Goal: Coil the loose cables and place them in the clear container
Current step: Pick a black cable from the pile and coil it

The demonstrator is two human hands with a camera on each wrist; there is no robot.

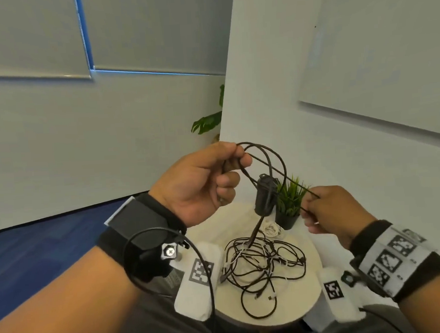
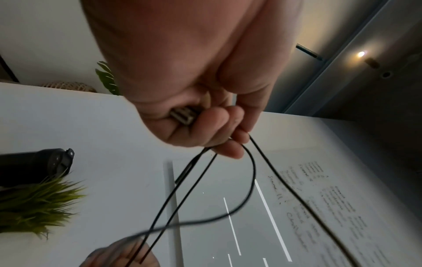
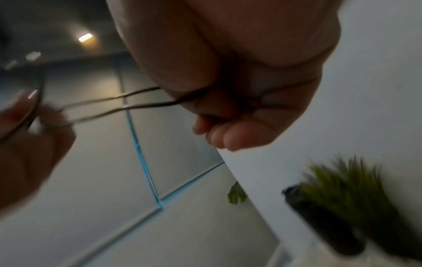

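Observation:
My left hand is raised above the round table and grips several loops of a thin black cable between thumb and fingers. In the left wrist view a metal USB plug lies tucked in the palm of this left hand. To the right and lower, my right hand pinches a taut strand of the same cable. A black cylindrical piece hangs among the strands below the left hand. A tangle of black and white cables lies on the table. I see no clear container.
A small potted grass plant stands at the table's back edge, beside a small white cable bundle. White tagged blocks sit by both wrists. A white wall corner rises right behind the table, and blue carpet lies to the left.

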